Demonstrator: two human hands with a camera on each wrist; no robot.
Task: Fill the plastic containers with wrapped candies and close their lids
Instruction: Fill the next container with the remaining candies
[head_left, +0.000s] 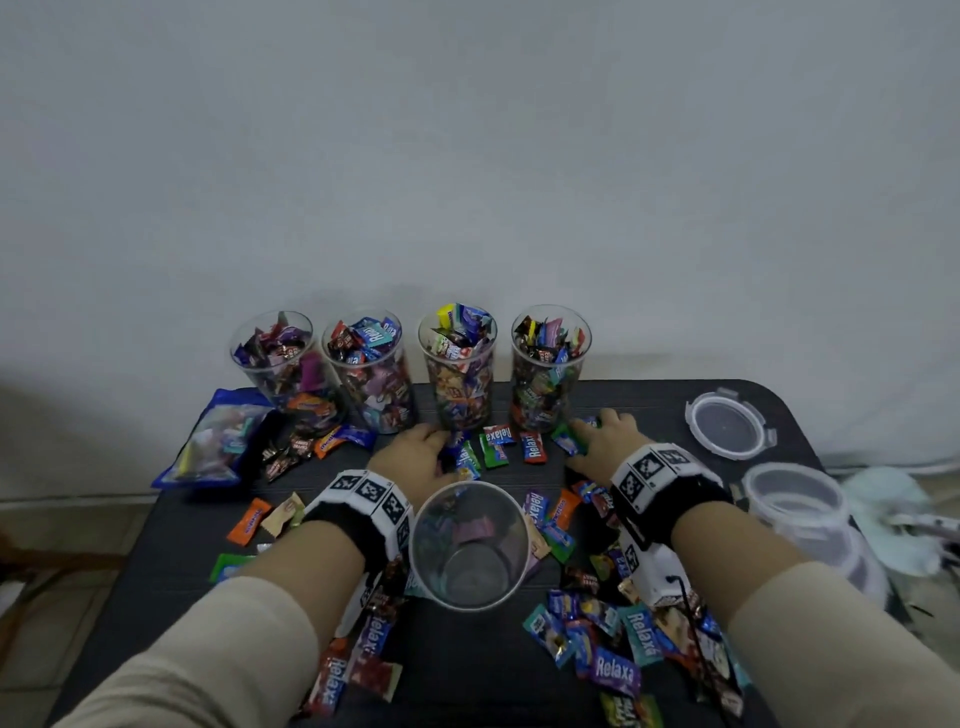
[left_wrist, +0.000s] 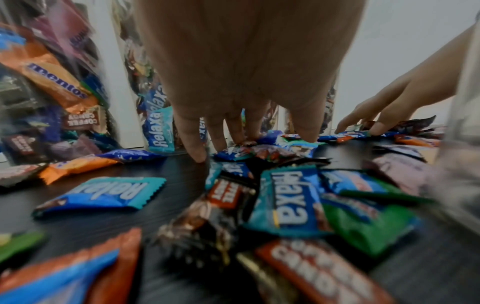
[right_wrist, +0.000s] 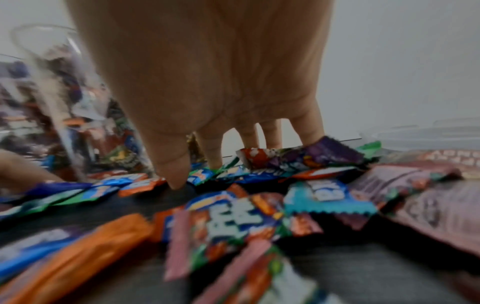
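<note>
An empty clear plastic cup (head_left: 500, 535) stands front centre on the dark table (head_left: 467, 670), between my forearms. Behind it a row of several clear cups (head_left: 457, 374) is packed with wrapped candies. Loose wrapped candies (head_left: 613, 670) lie scattered over the table. My left hand (head_left: 421, 452) (left_wrist: 250, 139) has its spread fingers pointing down, their tips resting on candies (left_wrist: 259, 152) just before the row. My right hand (head_left: 597, 434) (right_wrist: 221, 158) does the same on a small heap (right_wrist: 298, 160) by the rightmost full cup (head_left: 550, 374). Neither hand visibly grips a candy.
A torn blue candy bag (head_left: 218, 436) lies at the back left. A round clear lid (head_left: 727, 423) and stacked empty containers (head_left: 795, 499) sit at the table's right edge. A plain wall rises right behind the cups.
</note>
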